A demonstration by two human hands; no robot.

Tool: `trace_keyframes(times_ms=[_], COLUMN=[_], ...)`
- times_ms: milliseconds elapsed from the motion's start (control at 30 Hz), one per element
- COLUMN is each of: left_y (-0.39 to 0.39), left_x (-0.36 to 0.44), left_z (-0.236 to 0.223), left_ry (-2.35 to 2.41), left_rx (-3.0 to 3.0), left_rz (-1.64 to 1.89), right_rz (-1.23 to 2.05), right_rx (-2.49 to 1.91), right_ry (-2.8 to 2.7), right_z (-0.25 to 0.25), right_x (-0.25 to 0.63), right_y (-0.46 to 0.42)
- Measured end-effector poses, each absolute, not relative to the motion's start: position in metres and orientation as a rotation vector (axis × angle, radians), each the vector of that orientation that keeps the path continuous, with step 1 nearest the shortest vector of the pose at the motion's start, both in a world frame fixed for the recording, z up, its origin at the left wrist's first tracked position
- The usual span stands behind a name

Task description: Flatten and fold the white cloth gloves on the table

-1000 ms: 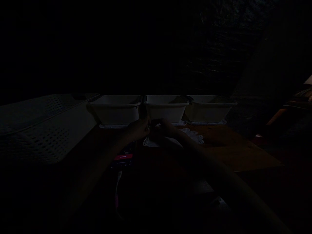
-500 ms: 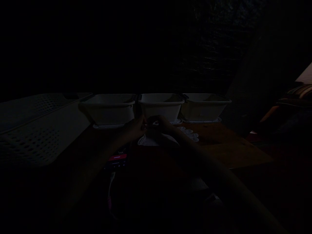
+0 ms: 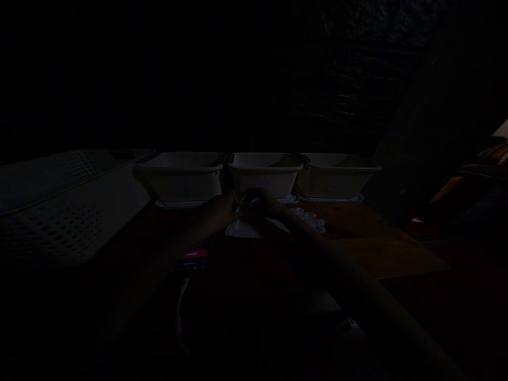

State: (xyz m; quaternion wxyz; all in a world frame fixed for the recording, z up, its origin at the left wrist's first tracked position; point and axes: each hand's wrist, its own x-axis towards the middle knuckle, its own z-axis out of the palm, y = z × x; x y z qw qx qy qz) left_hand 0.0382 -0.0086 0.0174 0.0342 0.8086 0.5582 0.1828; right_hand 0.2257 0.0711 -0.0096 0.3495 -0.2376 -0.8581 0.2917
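Note:
The scene is very dark. My left hand [image 3: 220, 209] and my right hand [image 3: 262, 205] meet in front of the middle white tub [image 3: 265, 177], fingertips together over a white cloth-like piece [image 3: 242, 228] on the wooden table [image 3: 373, 238]. Both hands look pinched on a small thing between them; I cannot make out what it is. More white pieces [image 3: 311, 219] with a scalloped edge lie just right of my right hand.
Three white tubs stand in a row, the left tub [image 3: 180, 177] and the right tub [image 3: 337, 177] flanking the middle one. A perforated white crate [image 3: 67, 211] lies at the left. A device with a red lit display [image 3: 193, 255] sits near my left forearm.
The view shifted slightly. My hands stay pinched together at the same spot over the white piece.

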Motion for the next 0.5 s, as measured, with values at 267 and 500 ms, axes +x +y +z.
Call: trace_keyframes(times_ms=[267, 500], left_y=[-0.026, -0.020], left_x=[0.049, 0.045], left_z=[0.036, 0.032], left_ry=[1.874, 1.850], left_rx=[2.437, 2.434], left_rz=[0.352, 0.309], right_rz=[0.765, 0.733], right_rx=[-0.558, -0.628], right_ry=[-2.199, -2.165], right_z=[-0.018, -0.023], right_x=[0.222, 0.218], right_y=[0.077, 0.079])
